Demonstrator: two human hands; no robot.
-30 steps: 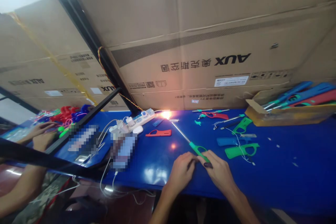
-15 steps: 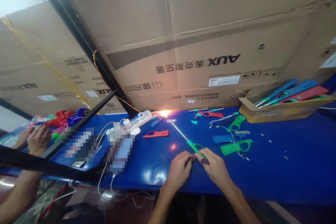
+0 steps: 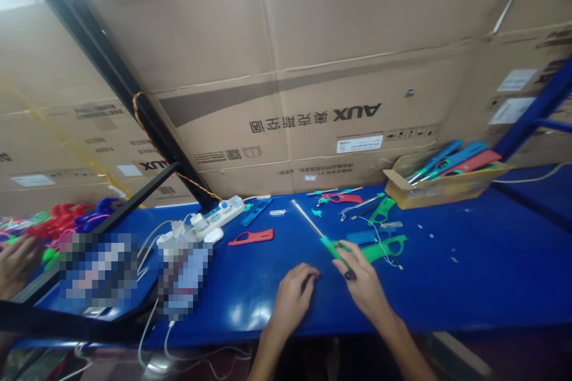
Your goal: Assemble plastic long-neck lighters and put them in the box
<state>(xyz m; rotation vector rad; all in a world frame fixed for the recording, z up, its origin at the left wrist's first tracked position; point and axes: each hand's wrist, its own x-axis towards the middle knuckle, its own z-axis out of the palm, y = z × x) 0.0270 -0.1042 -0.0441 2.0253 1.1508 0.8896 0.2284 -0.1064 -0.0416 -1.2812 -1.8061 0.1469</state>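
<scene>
My right hand [image 3: 360, 274] is closed round the green handle of a long-nosed lighter [image 3: 315, 227], whose metal tube points up and to the left over the blue tabletop [image 3: 482, 292]. No flame shows at its tip. Loosely curled, my left hand [image 3: 295, 294] rests on the tabletop to the left of the lighter, apart from it; I see nothing in its fingers. Beyond the hands lie a red handle shell [image 3: 252, 237], a blue shell [image 3: 258, 212] and a small clear part [image 3: 277, 212]. Right of the lighter is a green shell [image 3: 385, 249], partly behind my right hand.
A yellow box [image 3: 451, 189] of lighters stands at the back right. Loose tubes, wires and a red shell [image 3: 343, 198] lie nearby. Left are a power strip [image 3: 223, 214], cables and a black frame [image 3: 111, 244]. Another person's hand [image 3: 20, 262] is at far left. Cardboard [image 3: 313, 89] walls the back.
The bright flame at the lighter's tip has gone out. My right hand's fingers have shifted on the handle, and my left hand lies a little farther from it. The view has turned right.
</scene>
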